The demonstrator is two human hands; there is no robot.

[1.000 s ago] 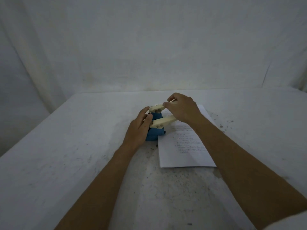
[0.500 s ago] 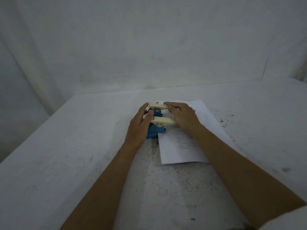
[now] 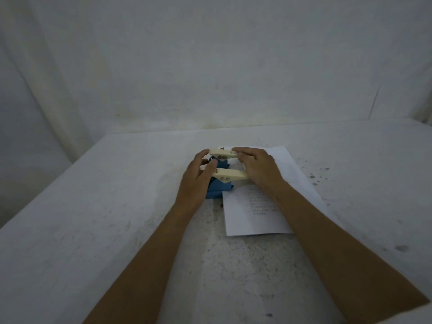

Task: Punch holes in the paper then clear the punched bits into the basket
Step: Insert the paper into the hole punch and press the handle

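Note:
A hole punch (image 3: 221,185) with a blue body and two cream lever arms stands on the white table, at the left edge of a printed sheet of paper (image 3: 257,213). The paper's left margin runs under the punch. My left hand (image 3: 198,177) rests against the punch's left side, fingers on the near cream arm and the blue body. My right hand (image 3: 258,168) lies palm down over the right ends of both cream arms, pressing on them. No basket is in view.
The table (image 3: 117,218) is covered in a white cloth with dark specks to the right of the paper (image 3: 315,178). A white draped backdrop rises behind the table's far edge. The table's left edge drops away at the left.
My right hand has gone from a raised grip on the lever ends to lying flat on them, and the levers have come down. The left hand stays on the punch.

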